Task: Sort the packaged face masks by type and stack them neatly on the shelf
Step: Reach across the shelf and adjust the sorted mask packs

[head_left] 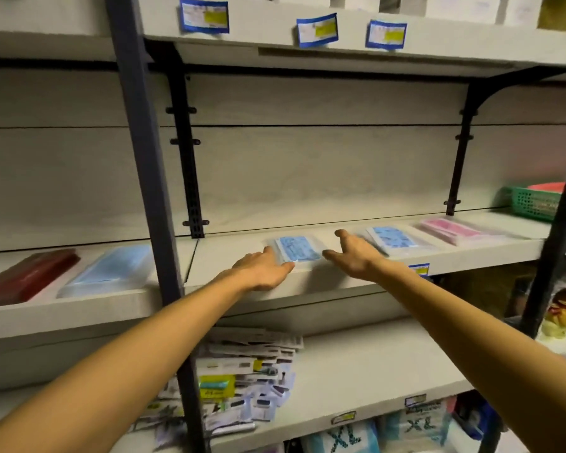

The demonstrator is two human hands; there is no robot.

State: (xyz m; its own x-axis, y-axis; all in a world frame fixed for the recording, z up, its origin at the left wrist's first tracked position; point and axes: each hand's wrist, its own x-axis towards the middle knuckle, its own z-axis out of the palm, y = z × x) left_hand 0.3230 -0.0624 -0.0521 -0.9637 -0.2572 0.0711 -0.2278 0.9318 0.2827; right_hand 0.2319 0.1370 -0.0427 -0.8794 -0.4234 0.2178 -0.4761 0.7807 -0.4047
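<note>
A stack of blue packaged face masks (295, 248) lies on the middle shelf (229, 256) between my hands. My left hand (263, 268) rests at the stack's left front corner, fingers touching the packaging. My right hand (353, 253) is spread open just to the right of it, thumb up, not gripping anything. Another blue mask stack (394, 238) lies further right, and a pink mask stack (451, 231) beyond that. All are flat in clear wrappers.
Left of the dark upright post (151, 204) lie a plain blue mask pack (111, 273) and a dark red pack (27, 277). A green basket (533, 204) stands far right. A pile of small packets (242, 380) covers the lower shelf. Price labels (317, 30) hang above.
</note>
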